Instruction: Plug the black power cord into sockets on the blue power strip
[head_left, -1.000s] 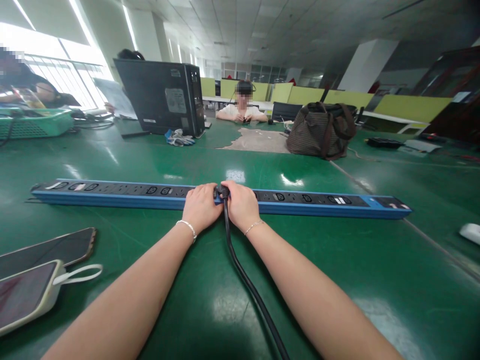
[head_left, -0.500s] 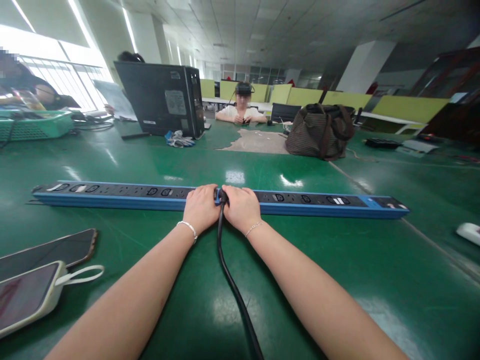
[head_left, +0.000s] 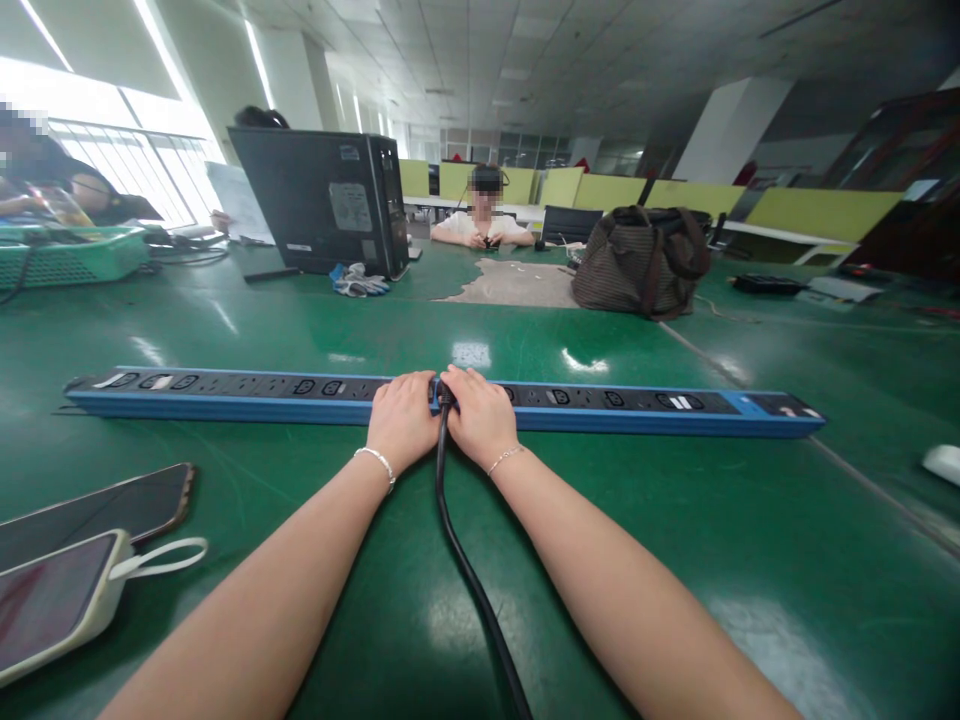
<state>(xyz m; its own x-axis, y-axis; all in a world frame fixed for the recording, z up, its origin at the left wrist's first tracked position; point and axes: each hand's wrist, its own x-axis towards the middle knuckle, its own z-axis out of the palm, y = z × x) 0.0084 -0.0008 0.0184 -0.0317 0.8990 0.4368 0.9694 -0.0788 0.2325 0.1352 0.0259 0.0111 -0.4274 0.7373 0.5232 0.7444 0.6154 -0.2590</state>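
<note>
A long blue and black power strip (head_left: 225, 400) lies across the green table. My left hand (head_left: 403, 418) is wrapped over its middle, thumb on the near side. Just to the right, my right hand (head_left: 480, 412) is closed around a black plug (head_left: 445, 395) at the strip's middle, with fingertips on top. The plug's black cable (head_left: 469, 575) runs down towards me between my forearms. Whether the plug is seated in a socket is hidden by my fingers.
Two phones (head_left: 56, 600) lie at the near left. Behind the strip stand a black computer case (head_left: 322, 200), gloves (head_left: 360, 280), a brown bag (head_left: 637, 262) and a green basket (head_left: 75, 258). A person (head_left: 484, 215) sits across the table; another is far left.
My right hand has shifted very slightly left, closer around the plug. My left hand keeps its place on the strip.
</note>
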